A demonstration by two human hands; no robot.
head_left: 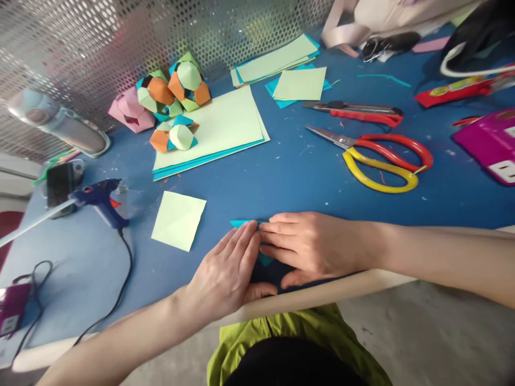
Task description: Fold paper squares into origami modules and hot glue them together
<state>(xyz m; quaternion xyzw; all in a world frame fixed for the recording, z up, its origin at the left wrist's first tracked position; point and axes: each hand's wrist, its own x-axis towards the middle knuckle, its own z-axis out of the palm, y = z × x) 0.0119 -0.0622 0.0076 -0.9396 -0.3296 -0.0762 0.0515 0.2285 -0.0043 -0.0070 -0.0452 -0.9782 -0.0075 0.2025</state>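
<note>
A small folded piece of blue paper [265, 259] lies near the front edge of the blue table, mostly covered by my hands. My left hand [229, 268] rests on its left part, fingers stretched out and lying flat. From the right, my right hand [308, 244] presses on the same paper with its fingers extended, the fingertips meeting those of the left. A pointed blue corner shows above the fingertips. To the left of my hands lies a pale green paper square [179, 221] with a faint crease.
Scissors [382, 161] and a utility knife [358, 111] lie at the right. A glue gun [100, 201] with its cord is at the left. Behind are a paper stack [229, 123], folded paper balls [189, 80], cut squares [301, 84] and a perforated metal panel [241, 32].
</note>
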